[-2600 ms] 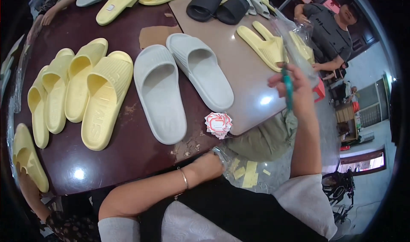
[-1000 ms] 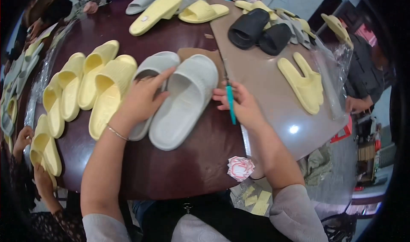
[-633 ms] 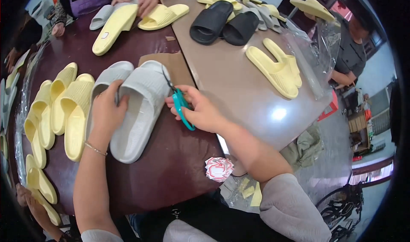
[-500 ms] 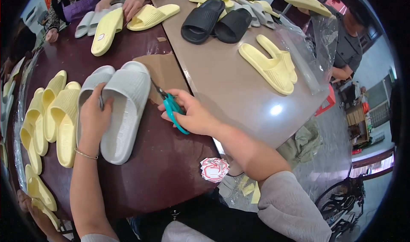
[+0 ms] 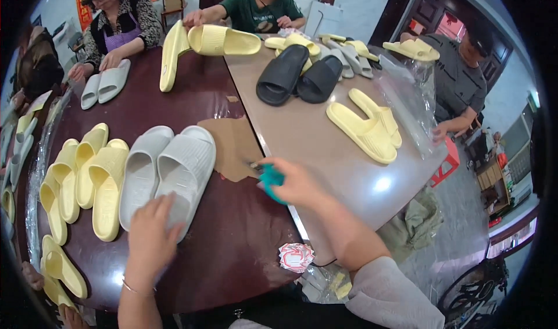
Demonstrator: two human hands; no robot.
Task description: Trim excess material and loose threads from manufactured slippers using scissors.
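My right hand [image 5: 296, 184] grips teal-handled scissors [image 5: 272, 182], smeared by motion, above the seam between the dark red table and the tan one. A pair of grey slide slippers lies side by side on the dark table, the left slipper [image 5: 139, 166] against the right slipper [image 5: 189, 160]. Over their near, heel ends is my left hand [image 5: 152, 233], its fingers stretched out and thumb apart, holding nothing. Whether its fingertips touch the slippers I cannot tell. Left of the grey pair stand yellow slippers [image 5: 107, 195] in a row.
Brown cardboard [image 5: 229, 146] lies beyond the scissors, and a stack of red-and-white labels [image 5: 296, 257] at the near edge. Black slippers [image 5: 282, 76] and yellow slippers [image 5: 366, 128] rest on the tan table [image 5: 314, 155]. Across, a person's hand [image 5: 200, 18] holds up yellow slippers [image 5: 224, 40].
The view has tipped upward. My left hand has come off the grey slippers' straps toward the heel ends. My right hand with the scissors has moved right. A co-worker has lifted yellow slippers.
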